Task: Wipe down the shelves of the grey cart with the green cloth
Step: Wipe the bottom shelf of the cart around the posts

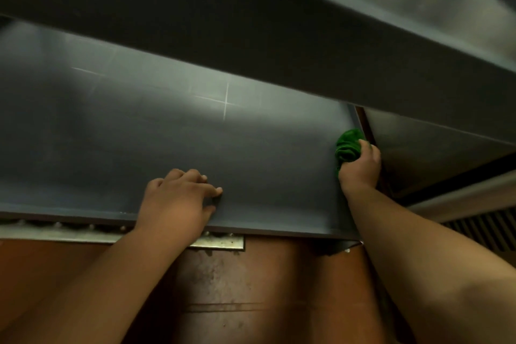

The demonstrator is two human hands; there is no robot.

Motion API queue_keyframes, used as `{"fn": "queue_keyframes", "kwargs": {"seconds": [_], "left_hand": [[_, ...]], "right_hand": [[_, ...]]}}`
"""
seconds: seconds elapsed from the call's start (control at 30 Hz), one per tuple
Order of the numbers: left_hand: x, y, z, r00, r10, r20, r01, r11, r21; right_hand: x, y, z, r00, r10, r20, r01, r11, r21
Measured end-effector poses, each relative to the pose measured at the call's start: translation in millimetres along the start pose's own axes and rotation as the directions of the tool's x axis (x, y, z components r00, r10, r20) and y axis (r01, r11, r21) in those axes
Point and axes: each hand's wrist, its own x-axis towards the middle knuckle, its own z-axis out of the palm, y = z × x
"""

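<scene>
From the head view, much of the grey cart (167, 134) is running out of the picture: its upper shelf (251, 22) is crossing the top as a dark band, cut off at both sides, and is hiding the far part of the lower shelf (139, 126) beneath it. Two shelves are showing; any legs or wheels are hard to make out. Two bare hands are reaching in. The left hand (178, 198) is lying palm-down over the lower shelf's front lip, fingers loosely curled and gripping nothing. The right hand (360, 165) is clenching around the one green cloth (347, 148), bunched into a ball and pressing against the right-hand end of the lower shelf, at its edge; part of the cloth is disappearing inside the fist. Below, brown floor (251, 288) is showing, blurred, with a metal strip (217, 243) partly covered by the left forearm.
</scene>
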Motion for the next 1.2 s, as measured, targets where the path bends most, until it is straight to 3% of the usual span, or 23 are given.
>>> {"fn": "queue_keyframes", "kwargs": {"seconds": [0.13, 0.27, 0.4, 0.5, 0.63, 0.8, 0.97, 1.07, 1.13, 1.2], "left_hand": [[-3.2, -2.5, 3.1, 1.000, 0.000, -0.029, -0.001, 1.000, -0.022], [1.3, -2.0, 0.3, 1.000, -0.016, 0.001, 0.016, 0.999, -0.031], [-0.4, -3.3, -1.1, 1.000, -0.029, -0.004, 0.029, 0.999, -0.040], [-4.2, -2.8, -1.3, 1.000, -0.018, -0.012, 0.017, 0.998, -0.056], [-5.4, -4.5, 4.2, 1.000, -0.011, -0.025, 0.009, 0.998, -0.062], [-3.9, -3.1, 2.9, 1.000, 0.002, 0.003, -0.002, 0.999, -0.034], [-4.3, -6.7, -3.6, 0.999, 0.044, 0.023, -0.043, 0.999, -0.021], [-10.7, -22.3, -13.0, 0.993, 0.104, 0.052, -0.097, 0.987, -0.127], [-20.4, -50.1, -22.2, 0.998, 0.063, 0.018, -0.058, 0.975, -0.214], [-30.8, -88.5, -34.8, 1.000, 0.009, 0.003, -0.009, 0.988, -0.155]], "right_hand": [[12.6, -12.6, -0.5, 0.997, 0.065, 0.033, -0.066, 0.996, 0.051], [10.0, -13.9, -3.4, 0.997, 0.015, 0.082, -0.015, 1.000, -0.005], [-20.7, -1.3, -15.5, 1.000, -0.009, 0.019, 0.010, 0.997, -0.076], [-47.1, 16.4, -28.8, 0.997, -0.077, 0.030, 0.078, 0.996, -0.030], [-62.0, 5.2, -26.0, 0.998, -0.039, 0.044, 0.037, 0.998, 0.052], [-110.6, -66.8, 6.9, 0.970, -0.174, 0.169, 0.150, 0.978, 0.148], [-184.4, -141.3, 45.1, 0.858, -0.395, 0.328, 0.320, 0.911, 0.261], [-186.8, -151.3, 48.9, 0.821, -0.452, 0.349, 0.343, 0.879, 0.332], [-177.4, -144.2, 46.2, 0.809, -0.474, 0.348, 0.374, 0.871, 0.318], [-166.9, -136.5, 41.7, 0.801, -0.497, 0.334, 0.419, 0.864, 0.281]]}}
